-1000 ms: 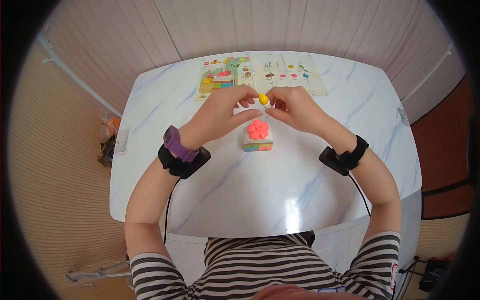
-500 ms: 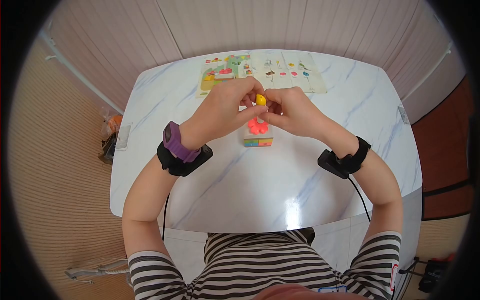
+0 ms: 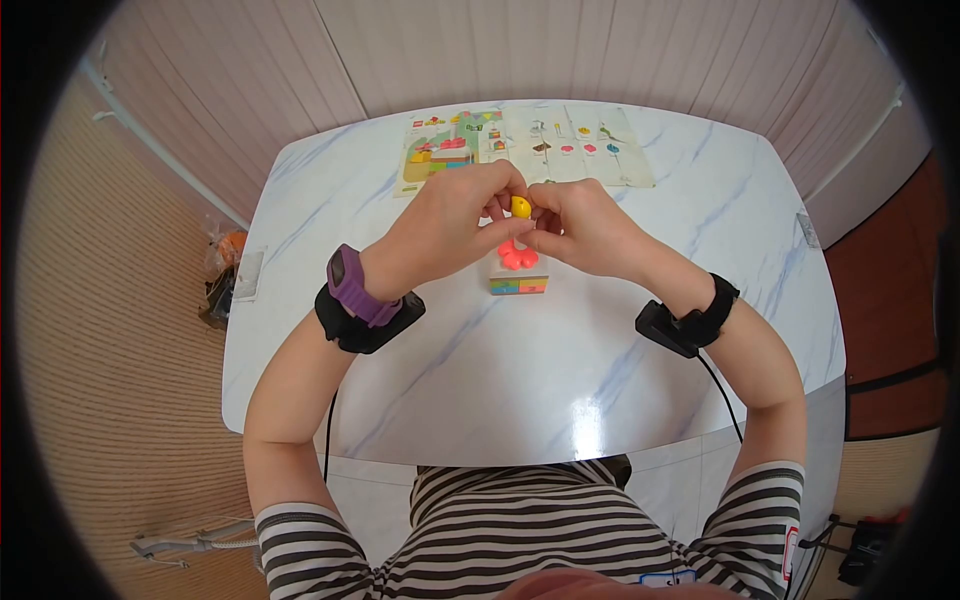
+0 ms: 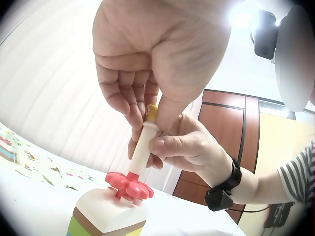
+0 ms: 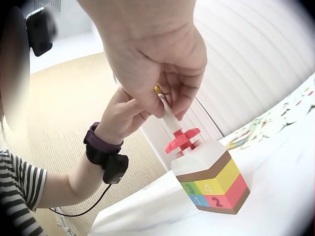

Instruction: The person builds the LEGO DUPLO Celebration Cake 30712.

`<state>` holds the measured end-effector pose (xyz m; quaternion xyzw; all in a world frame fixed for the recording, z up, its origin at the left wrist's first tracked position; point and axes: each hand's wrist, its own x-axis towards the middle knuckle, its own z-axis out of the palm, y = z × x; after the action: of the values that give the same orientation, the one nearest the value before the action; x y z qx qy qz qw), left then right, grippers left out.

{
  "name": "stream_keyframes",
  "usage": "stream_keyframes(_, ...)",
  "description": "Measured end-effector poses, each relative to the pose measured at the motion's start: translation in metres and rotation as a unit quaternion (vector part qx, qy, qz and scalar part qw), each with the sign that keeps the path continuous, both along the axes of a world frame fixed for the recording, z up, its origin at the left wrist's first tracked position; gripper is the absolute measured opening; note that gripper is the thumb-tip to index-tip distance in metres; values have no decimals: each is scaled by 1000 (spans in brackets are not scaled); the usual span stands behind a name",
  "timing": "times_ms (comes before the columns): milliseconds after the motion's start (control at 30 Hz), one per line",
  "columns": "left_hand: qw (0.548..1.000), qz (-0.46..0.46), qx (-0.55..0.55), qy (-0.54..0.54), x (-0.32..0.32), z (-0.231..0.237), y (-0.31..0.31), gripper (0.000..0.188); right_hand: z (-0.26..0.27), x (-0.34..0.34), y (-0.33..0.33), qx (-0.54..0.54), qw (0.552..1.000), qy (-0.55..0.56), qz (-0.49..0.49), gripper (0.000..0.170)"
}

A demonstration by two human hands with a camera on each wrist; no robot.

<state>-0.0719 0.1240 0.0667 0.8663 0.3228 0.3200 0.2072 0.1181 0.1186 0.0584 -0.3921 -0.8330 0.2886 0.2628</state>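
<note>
A toy cake [image 5: 209, 164] of numbered coloured blocks, with brown layers and a white top, stands on the table. On its top sits a red flower piece [image 4: 129, 186]. A white candle stick [image 4: 143, 147] rises at a slant from the flower's middle, its lower end right at the flower. My right hand [image 3: 592, 232] pinches the candle between thumb and fingers. Up at the candle's tip is a yellow flame piece [image 3: 521, 207], which my left hand [image 3: 455, 222] pinches with thumb and fingertips. Both hands meet above the cake, partly covering the candle in the head view.
An open picture leaflet [image 3: 585, 165] lies flat at the table's far side, beyond the hands. The marble-patterned table [image 3: 500, 390] has a curved near edge in front of my body. Cables hang from both wrist cameras. A pale panelled wall [image 3: 580, 50] rises behind the table.
Both hands have come closer together and lower over the cake, bringing the candle and yellow flame down to the flower. Over the last half second they have barely moved.
</note>
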Motion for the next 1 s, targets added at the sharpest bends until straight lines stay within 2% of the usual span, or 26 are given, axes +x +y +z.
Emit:
stream_keyframes(600, 999, -3, 11, 30, -1, 1, -3, 18, -7, 0, 2, 27, 999, -1, 17, 13)
stream_keyframes(1000, 1000, 8, -11, -5, 1, -4, -6, 19, -17, -2, 1, 22, 1000, 13, 19, 12)
